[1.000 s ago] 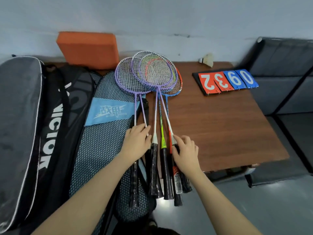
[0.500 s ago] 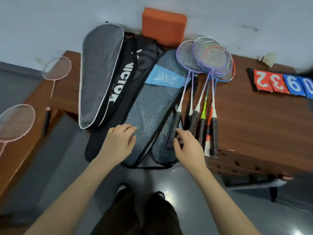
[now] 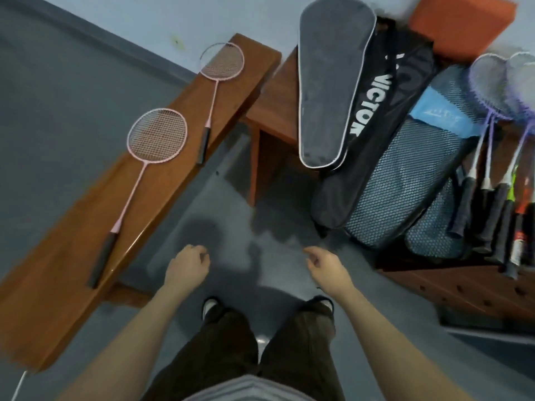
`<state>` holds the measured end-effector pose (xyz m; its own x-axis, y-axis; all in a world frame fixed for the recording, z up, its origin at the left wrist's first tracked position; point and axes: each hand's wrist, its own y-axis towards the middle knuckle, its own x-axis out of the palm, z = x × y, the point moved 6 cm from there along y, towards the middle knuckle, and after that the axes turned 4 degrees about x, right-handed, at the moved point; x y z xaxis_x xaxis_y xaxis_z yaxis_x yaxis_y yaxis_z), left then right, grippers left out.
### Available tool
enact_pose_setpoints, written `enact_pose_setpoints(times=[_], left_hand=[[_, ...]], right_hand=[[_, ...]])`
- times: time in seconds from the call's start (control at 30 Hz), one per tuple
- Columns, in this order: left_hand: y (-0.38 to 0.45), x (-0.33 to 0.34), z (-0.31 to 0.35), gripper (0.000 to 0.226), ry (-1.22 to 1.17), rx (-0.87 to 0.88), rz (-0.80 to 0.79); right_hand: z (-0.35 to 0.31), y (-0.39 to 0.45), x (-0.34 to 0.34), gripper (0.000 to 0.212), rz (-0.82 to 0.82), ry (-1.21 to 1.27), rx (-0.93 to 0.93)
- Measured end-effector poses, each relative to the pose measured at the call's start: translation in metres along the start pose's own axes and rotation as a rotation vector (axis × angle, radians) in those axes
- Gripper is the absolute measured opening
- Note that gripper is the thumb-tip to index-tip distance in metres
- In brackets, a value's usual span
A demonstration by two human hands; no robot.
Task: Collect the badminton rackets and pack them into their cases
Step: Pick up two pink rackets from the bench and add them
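Two pink rackets lie on a long wooden bench [image 3: 72, 256] at the left: the near pink racket [image 3: 139, 175] and the far pink racket [image 3: 215, 82]. On the table [image 3: 451, 282] at the right sit a grey case [image 3: 330, 82], a black Victor bag [image 3: 385, 134], a blue mesh case [image 3: 405, 180] and a bunch of several rackets [image 3: 498, 175] with purple heads and dark grips. My left hand [image 3: 188, 263] and my right hand [image 3: 325, 263] hang over the floor with loosely curled fingers, holding nothing.
An orange block [image 3: 463, 21] leans on the wall behind the bags. Grey floor [image 3: 231, 198] lies between bench and table. My legs and shoes [image 3: 211, 305] are below the hands. A white cable [image 3: 18, 383] runs at the bottom left.
Both hands have come off the mesh case and the racket grips and now hang free. My view has swung left and down, bringing the bench with the pink rackets into full sight.
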<state>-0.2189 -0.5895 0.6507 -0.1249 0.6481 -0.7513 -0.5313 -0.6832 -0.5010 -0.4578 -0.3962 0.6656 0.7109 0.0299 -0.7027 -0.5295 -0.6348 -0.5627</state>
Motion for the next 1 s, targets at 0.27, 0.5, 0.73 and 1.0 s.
enact_pose_setpoints(times=[0.27, 0.5, 0.73, 1.0], left_hand=[[0.001, -0.037, -0.124, 0.024, -0.179, -0.213, -0.074], [0.044, -0.081, -0.173, 0.023, -0.259, -0.344, -0.039], [0.136, -0.149, -0.179, 0.027, -0.218, -0.316, 0.035], [0.247, -0.181, -0.179, 0.05, -0.031, -0.206, -0.041]], right_hand=[[-0.098, 0.029, 0.08, 0.03, -0.076, 0.244, 0.183], [-0.17, 0.089, 0.102, 0.026, -0.138, 0.32, 0.205], [-0.243, 0.189, 0.078, 0.028, -0.127, 0.293, 0.13], [-0.318, 0.29, 0.06, 0.035, -0.058, 0.042, -0.033]])
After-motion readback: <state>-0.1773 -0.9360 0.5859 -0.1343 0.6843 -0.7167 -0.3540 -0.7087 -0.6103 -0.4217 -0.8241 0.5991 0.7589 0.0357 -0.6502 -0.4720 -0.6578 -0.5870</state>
